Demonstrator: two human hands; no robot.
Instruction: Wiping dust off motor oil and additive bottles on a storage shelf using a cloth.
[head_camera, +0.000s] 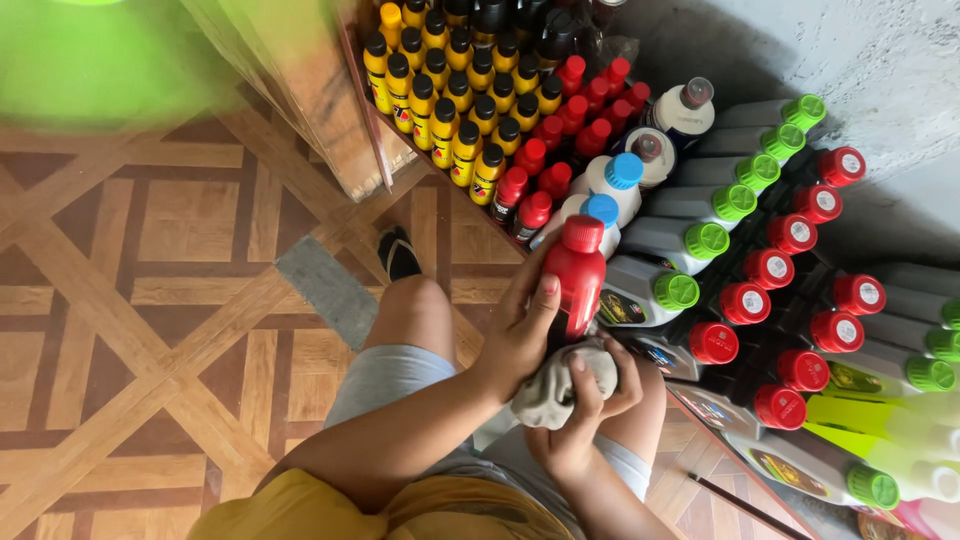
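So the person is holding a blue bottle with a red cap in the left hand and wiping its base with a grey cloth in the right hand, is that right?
Not quite: the bottle is red, matching its red cap. The head view shows the left hand gripping it while the right hand presses the grey cloth against its base.

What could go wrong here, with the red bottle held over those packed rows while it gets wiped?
1. The left hand grips the red bottle on one side only while the right hand rubs its base with a grey cloth; it might slip.
2. A dropped bottle could topple the small red-capped bottles and blue-capped white bottles standing close together below.
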